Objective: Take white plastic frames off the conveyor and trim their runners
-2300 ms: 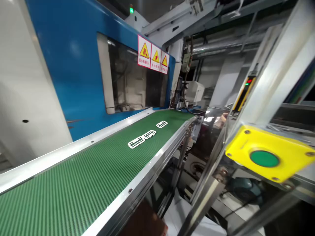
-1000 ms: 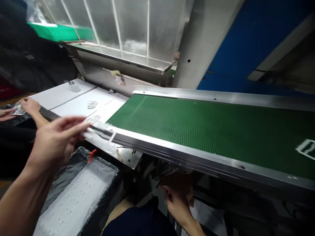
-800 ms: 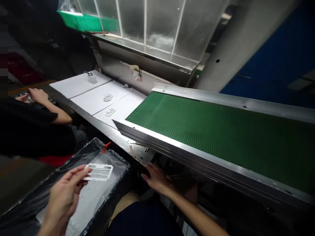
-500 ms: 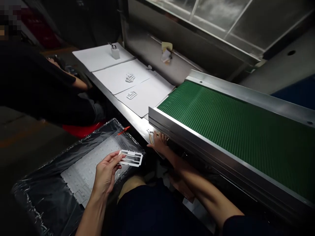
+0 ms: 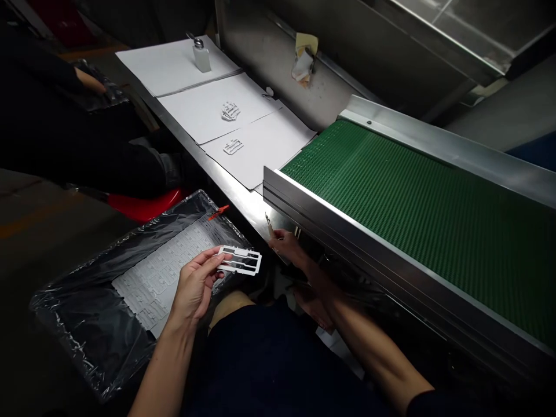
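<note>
The left hand (image 5: 195, 286) has its fingers pinched on one end of a thin white frame (image 5: 241, 253), up in the air by the side of a box (image 5: 93, 327) lined with black plastic. The right hand (image 5: 287, 244) has its fingers closed around a small tool (image 5: 270, 226) at the edge of the shiny counter (image 5: 238, 196). A little pile (image 5: 230, 111) of white bits sits on paper (image 5: 271, 147), near a green belt (image 5: 417, 214)
</note>
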`<state>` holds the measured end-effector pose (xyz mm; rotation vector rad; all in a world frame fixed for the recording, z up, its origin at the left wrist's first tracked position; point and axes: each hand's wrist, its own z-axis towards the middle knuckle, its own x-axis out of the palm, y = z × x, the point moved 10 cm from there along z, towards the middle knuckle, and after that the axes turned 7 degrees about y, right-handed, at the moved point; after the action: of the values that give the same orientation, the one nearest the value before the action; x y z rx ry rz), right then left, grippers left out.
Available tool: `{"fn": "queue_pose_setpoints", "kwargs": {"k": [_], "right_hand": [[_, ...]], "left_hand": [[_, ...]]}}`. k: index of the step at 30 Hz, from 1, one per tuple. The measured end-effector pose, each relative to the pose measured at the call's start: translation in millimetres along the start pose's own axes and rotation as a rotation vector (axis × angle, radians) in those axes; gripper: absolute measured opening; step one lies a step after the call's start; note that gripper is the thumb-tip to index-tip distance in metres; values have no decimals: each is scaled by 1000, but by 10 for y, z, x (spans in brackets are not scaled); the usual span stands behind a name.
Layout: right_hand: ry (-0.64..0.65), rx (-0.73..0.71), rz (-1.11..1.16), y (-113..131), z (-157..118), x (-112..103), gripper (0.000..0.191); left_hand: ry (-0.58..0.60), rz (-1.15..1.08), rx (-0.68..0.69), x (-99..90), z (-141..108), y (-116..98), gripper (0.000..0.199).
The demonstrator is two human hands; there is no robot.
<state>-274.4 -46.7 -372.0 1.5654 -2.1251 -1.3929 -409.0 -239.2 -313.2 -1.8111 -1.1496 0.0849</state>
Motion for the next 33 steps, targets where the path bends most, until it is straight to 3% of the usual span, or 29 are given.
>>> {"fn": "queue_pose_setpoints", "kwargs": {"k": [7, 14, 24, 33], "right_hand": [[2, -36, 438, -229, -601, -59, 17], [-3, -155, 509, -18, -1107, -136, 18], [18, -310, 416, 268, -1332, -231, 13], [52, -303, 445, 260, -1400, -185, 23]], "left_hand": [[73, 43, 11, 304, 2, 40, 24], [123, 83, -5, 512, -33, 91, 24], [158, 89, -10, 580, -81, 163, 24], [160, 94, -6, 602, -202, 165, 25]]}}
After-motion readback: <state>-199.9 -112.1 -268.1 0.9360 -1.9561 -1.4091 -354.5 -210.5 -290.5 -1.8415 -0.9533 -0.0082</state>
